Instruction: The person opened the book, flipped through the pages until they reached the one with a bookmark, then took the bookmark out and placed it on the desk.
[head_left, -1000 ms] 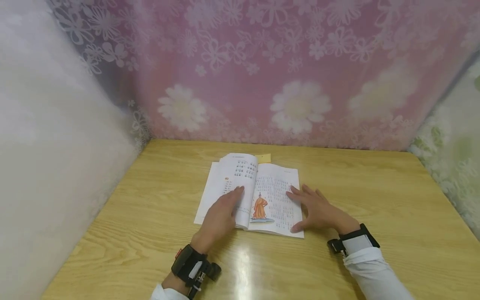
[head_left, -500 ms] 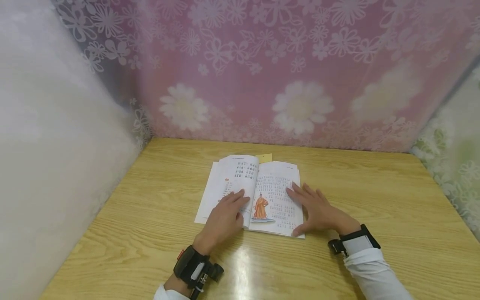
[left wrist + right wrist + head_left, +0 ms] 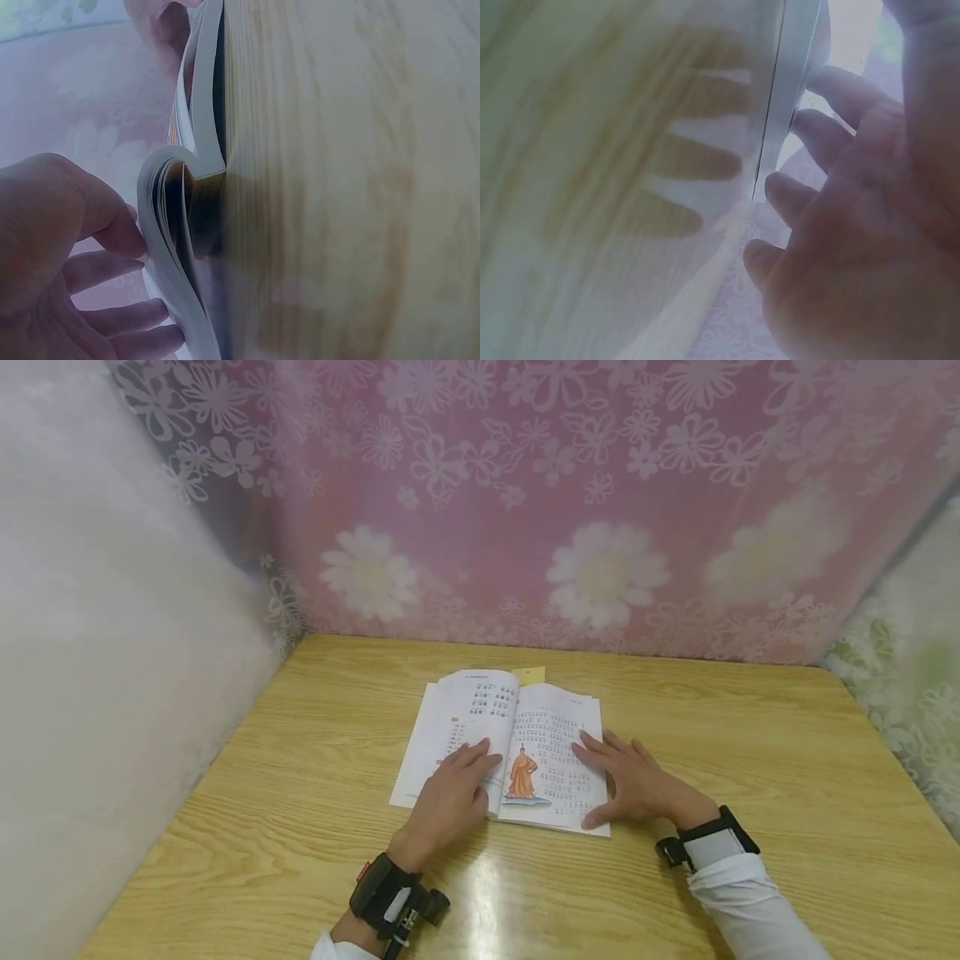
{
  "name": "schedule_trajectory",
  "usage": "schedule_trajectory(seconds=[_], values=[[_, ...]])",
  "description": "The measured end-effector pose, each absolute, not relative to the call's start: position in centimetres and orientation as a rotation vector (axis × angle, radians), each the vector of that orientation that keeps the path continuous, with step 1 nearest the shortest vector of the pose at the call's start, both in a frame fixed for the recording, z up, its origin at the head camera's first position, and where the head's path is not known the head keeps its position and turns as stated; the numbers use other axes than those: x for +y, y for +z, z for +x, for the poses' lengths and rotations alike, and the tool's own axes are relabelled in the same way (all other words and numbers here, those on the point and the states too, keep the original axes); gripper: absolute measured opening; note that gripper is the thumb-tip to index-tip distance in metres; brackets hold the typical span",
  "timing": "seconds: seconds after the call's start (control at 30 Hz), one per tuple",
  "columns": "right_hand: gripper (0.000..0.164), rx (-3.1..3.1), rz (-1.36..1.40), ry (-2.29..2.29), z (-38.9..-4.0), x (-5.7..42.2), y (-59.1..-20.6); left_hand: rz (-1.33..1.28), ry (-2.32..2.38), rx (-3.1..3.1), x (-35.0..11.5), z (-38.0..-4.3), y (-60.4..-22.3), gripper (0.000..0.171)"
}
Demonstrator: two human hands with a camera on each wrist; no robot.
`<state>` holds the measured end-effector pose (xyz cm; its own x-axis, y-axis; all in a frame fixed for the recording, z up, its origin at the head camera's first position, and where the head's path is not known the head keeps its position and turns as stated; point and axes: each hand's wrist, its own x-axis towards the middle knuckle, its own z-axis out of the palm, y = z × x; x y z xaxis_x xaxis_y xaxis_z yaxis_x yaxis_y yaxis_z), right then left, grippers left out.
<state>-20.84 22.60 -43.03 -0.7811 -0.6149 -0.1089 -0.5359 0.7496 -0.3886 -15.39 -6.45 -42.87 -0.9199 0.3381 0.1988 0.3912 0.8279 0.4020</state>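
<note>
An open book [image 3: 558, 727] lies in the middle of the table, its right page showing a figure in an orange robe beside lines of print. My left hand [image 3: 450, 793] rests on the left page with its fingers spread fairly straight. In the left wrist view its fingertips press the curved stack of pages [image 3: 169, 255] near the spine. My right hand [image 3: 633, 781] sits at the book's right edge, fingers spread, thumb at the lower corner. The right wrist view shows that hand's fingers [image 3: 787, 195] along the book's side edge [image 3: 780, 97].
Beneath the book is a glossy wood-grain table [image 3: 300, 760]. A small yellow tab [image 3: 529, 676] sticks out past the book's top edge. A pink flowered curtain [image 3: 480, 543] hangs behind the table, with a pale sheet [image 3: 135, 652] at the left.
The left hand has shifted slightly right and spread its fingers flatter on the left page. The right hand has hardly moved, and the book stays open at the same pages.
</note>
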Motion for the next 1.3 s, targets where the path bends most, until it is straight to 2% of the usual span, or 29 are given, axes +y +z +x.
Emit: schedule_trajectory(seconds=[0.3, 0.5, 0.6, 0.67, 0.8, 0.93, 1.1, 1.3], values=[[0.090, 2.841, -0.872, -0.446, -21.4, 22.5, -43.4, -0.527, -0.695, -2.946, -5.8, -15.3, -42.5, 0.049], [0.086, 2.918, -0.886, -0.460, -21.3, 22.3, -42.5, -0.470, -0.541, -3.005, -4.1, -15.1, -42.6, 0.089], [0.085, 2.968, -0.891, -0.455, -21.3, 22.1, -41.9, -0.445, -0.428, -3.015, -3.2, -15.0, -42.6, 0.096], [0.084, 3.011, -0.909, -0.462, -21.2, 21.8, -41.4, -0.425, -0.384, -3.021, -2.6, -15.1, -42.5, 0.092], [0.082, 3.082, -0.967, -0.525, -20.9, 21.3, -40.8, -0.380, -0.357, -3.006, -2.2, -14.9, -42.7, 0.073], [0.091, 3.121, -1.012, -0.594, -20.7, 20.9, -40.6, -0.343, -0.415, -2.985, -2.7, -14.8, -42.9, 0.060], [0.105, 3.139, -0.990, -0.674, -20.7, 21.1, -40.7, -0.335, -0.652, -2.922, -3.4, -14.8, -42.6, 0.065], [0.102, 3.100, -0.929, -0.686, -20.5, 21.4, -40.9, -0.251, -0.804, -2.808, -4.0, -14.7, -42.4, 0.067]])
